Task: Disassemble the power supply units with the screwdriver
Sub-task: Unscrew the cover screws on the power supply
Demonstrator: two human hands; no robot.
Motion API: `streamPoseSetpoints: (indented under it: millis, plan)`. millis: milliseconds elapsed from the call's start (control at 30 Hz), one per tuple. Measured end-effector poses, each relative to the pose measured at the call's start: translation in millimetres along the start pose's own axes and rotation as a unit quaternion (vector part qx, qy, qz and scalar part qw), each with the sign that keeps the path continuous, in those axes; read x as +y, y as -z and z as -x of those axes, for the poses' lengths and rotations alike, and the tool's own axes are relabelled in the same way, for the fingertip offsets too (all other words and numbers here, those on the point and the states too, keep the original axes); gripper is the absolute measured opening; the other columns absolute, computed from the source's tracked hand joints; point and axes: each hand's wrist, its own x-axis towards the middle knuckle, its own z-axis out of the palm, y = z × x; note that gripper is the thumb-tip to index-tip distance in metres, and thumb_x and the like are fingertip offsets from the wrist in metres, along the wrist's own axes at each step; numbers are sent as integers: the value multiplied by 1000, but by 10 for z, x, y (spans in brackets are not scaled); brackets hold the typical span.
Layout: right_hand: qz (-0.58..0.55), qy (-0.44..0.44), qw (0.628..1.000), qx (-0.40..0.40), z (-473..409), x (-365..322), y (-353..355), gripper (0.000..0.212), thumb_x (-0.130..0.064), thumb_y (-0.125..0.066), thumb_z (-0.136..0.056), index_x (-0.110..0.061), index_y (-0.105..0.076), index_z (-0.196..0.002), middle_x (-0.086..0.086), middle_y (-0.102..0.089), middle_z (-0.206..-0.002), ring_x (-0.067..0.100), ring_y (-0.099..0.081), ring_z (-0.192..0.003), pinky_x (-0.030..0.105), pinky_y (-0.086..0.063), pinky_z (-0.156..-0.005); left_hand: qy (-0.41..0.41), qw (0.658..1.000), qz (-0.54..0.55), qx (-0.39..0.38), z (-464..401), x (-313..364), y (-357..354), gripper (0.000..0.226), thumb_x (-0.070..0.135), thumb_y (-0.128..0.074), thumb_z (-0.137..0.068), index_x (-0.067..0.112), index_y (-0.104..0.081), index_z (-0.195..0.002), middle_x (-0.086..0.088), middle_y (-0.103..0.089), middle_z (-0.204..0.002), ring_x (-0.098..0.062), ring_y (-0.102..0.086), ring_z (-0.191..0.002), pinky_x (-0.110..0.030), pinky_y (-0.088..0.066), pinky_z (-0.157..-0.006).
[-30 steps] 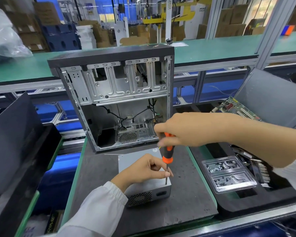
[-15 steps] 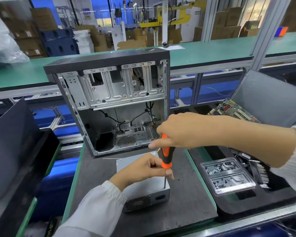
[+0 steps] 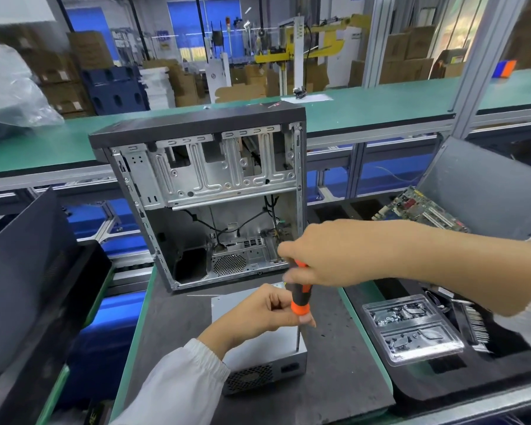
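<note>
Fingers first, head view, the only one I have. Right hand [image 3: 328, 253] comes in from the right, fingers curled round the top of the screwdriver [image 3: 300, 294], orange-and-black handle upright. Left hand [image 3: 259, 311] sits lower, thumb and fingertips pinching the handle's orange collar just above the shaft. Both hands clamped on the tool, none spread.

PSU [image 3: 264, 360]: grey metal box, flat on the dark mat [image 3: 178, 332], just in front of the open case [image 3: 215, 191]. Vent grille and socket face toward me. Left wrist rests over its top. Shaft runs straight down to the box's near right corner; tip meets the top face there. Screw head too small to make out.

Beside the mat, right: clear tray [image 3: 411, 329] with two compartments holding small metal parts, likely screws. Farther back, a circuit board [image 3: 420, 210] leans in a bin.

I judge the step as backing out a lid screw at that corner, the right hand turning and the left steadying. Cannot tell how far the screw is out, nor how many others remain; the lid looks seated.

The next move calls for keeping the shaft vertical with downward pressure so the tip does not cam out, then lifting the screw clear and dropping it into the tray. The box is unclamped, so the left hand may need to hold it down.
</note>
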Motion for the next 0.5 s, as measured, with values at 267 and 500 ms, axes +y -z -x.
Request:
streamPoseSetpoints:
  millis: [267, 500]
  plan:
    - [-20, -46, 998, -26, 79, -23, 120, 52, -67, -42, -88, -19, -49, -107, -1, -47, -85, 19, -52, -71, 34, -46, -63, -3, 1000, 3, 7, 12, 54, -43, 21, 42, -71, -86, 22, -75, -91, -25, -52, -71, -25, -27, -62, -25, -18, -53]
    - [-52, 58, 992, -101, 82, -39, 158, 26, -20, -49, -96, -29, -42, -120, -1, -43, -117, 18, -51, -84, 28, -40, -62, 3, 1000, 3, 6, 103, 68, -31, 19, 38, -71, -87, 19, -75, -84, -5, -35, -59, -15, -21, -55, -24, -17, -51]
